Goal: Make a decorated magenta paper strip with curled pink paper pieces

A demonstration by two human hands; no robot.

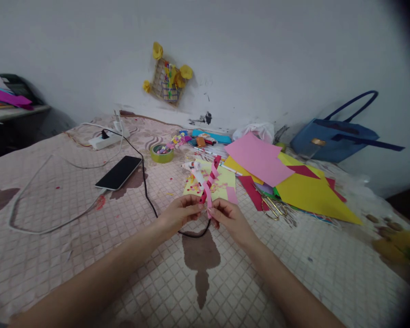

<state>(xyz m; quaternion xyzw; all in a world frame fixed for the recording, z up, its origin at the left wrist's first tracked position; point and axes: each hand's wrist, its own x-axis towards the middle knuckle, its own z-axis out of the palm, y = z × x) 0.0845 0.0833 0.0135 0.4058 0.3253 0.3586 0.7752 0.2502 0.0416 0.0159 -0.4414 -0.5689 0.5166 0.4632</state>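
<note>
My left hand [185, 212] pinches the lower end of a dark pink rolled stick [214, 172], which stands tilted up to the right. A light pink paper strip [207, 193] winds around the stick and hangs down past its lower end. Between the fingers of my right hand [227, 217] is the strip's lower end. Behind the hands, a white glue gun [197, 173] lies on a pale yellow sheet [229, 179] scattered with small pink and yellow paper bits. A black cord [145, 184] runs below my hands.
Left are a phone [119, 172] on a white cable and a power strip [108, 139]. A green tape roll [161, 154] sits behind. On the right lie gold-handled scissors [274, 208], pink paper [258, 159], yellow paper [314, 193] and a blue bag [331, 139].
</note>
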